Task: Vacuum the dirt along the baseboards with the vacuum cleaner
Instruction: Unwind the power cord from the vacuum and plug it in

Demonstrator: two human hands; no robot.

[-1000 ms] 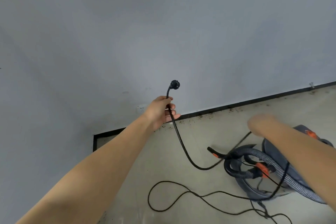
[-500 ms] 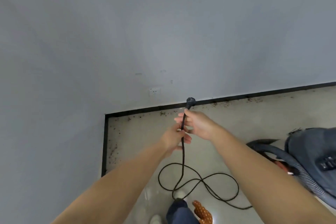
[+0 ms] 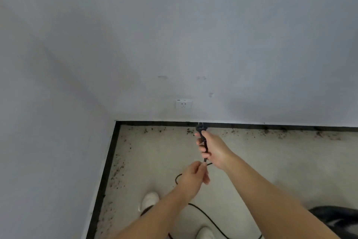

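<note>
Two white shoes [image 3: 149, 200] stood nearest the camera on the pale, speckled concrete floor [image 3: 271, 161], toes toward the back wall. At the floor's right edge only a dark sliver of the grey canister vacuum cleaner [image 3: 337, 217] showed, well apart from both baseboards; its hose and nozzle were out of sight. A thin black power cord [image 3: 211, 219] trailed across the floor and rose toward the hands.

The left hand [image 3: 193, 177] had its fingers curled loosely about the cord, low down. Just beyond it the right hand [image 3: 212, 147] was closed firmly around the cord right behind the black moulded plug [image 3: 201, 127]. The gripped stretch ran nearly straight away from the person, its long axis aimed at the back wall, the plug end leading and slightly raised. The prongs were too blurred to make out.

Farther on, dark crumbs of dirt [image 3: 271, 132] lay scattered along the black baseboard strip [image 3: 251, 124] at the floor's far edge, and more along its left edge into the corner. Above it, the white wall socket [image 3: 183, 104] sat low on the grey wall, up and left of the plug, not yet reached.

By my reading the job had barely begun: the machine was unplugged, no dirt had been lifted, and plugging in, switching on and every pass along both baseboards remained.
</note>
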